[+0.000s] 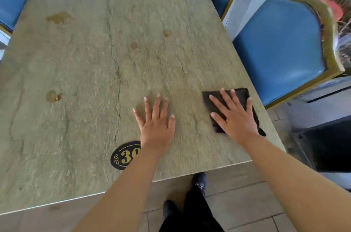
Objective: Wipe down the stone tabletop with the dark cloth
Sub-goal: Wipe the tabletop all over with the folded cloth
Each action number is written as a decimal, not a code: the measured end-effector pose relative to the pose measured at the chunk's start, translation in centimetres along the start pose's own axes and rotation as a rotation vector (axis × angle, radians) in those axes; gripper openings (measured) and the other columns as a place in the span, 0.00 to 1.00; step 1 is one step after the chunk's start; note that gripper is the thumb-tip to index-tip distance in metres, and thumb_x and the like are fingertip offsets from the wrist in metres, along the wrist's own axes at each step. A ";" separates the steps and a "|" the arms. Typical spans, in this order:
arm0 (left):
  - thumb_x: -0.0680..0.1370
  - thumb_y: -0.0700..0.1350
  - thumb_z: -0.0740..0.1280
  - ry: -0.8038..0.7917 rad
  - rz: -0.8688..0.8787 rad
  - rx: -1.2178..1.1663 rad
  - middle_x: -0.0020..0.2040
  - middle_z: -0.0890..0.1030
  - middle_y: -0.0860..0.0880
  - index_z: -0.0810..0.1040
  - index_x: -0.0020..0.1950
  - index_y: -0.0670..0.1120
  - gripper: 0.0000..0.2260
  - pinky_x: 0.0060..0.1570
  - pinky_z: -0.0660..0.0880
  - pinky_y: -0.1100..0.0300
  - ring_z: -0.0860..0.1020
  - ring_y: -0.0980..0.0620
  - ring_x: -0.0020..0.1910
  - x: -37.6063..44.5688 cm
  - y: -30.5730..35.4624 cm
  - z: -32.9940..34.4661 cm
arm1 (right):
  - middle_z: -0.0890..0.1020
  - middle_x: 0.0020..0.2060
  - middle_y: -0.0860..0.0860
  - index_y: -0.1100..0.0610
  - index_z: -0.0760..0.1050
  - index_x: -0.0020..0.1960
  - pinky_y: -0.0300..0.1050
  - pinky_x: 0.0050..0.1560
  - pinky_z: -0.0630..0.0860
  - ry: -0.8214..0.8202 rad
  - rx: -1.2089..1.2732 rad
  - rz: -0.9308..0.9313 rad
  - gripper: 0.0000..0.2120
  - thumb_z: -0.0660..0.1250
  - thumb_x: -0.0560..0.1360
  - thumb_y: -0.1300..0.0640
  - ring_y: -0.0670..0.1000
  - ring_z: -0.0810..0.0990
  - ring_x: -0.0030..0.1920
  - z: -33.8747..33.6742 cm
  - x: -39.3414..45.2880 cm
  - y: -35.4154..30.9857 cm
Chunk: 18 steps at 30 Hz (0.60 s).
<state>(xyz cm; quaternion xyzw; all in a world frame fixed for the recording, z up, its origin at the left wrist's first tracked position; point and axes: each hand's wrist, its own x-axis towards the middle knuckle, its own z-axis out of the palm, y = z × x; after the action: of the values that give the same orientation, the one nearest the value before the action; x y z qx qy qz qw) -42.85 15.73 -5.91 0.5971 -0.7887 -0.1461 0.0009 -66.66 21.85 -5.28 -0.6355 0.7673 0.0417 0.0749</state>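
**Hands flat on a stone table**

The right hand (235,116), fingers spread wide, presses flat on a dark cloth (230,99) near the table's (95,61) right edge. The left hand (156,121) rests open just beside it. Brown stains (58,17) lie farther off.

Stone tabletop (91,72): greenish-grey, rough veined grain, dark cracks running lengthwise.
Stains (58,17): brown-amber blotches, scattered well beyond the fingertips.
Dark cloth (239,95): black-purple, plain (showing past the right hand's fingers (226,99)).
Number plaque (124,155): black oval, gold numerals and ornament, just behind the left hand (157,127) at the wrist.
Chairs (279,47): bright blue upholstery, dull gold frames.
Floor (237,203): grey-brown tiles, pale joints.
Shoes (199,180): black.
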 end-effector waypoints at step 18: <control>0.78 0.61 0.38 0.009 0.058 0.099 0.80 0.42 0.52 0.41 0.79 0.54 0.29 0.67 0.39 0.27 0.35 0.38 0.76 -0.9 4.8 1.2 | 0.39 0.78 0.45 0.38 0.35 0.76 0.64 0.74 0.39 0.000 0.086 0.217 0.24 0.39 0.81 0.42 0.52 0.35 0.77 1.0 -6.5 3.2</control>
<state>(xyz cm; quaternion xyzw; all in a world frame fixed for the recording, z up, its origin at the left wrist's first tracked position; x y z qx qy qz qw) -47.28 17.99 -5.77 0.5739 -0.8120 -0.1041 -0.0210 -68.59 28.88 -5.24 -0.5449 0.8327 0.0167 0.0970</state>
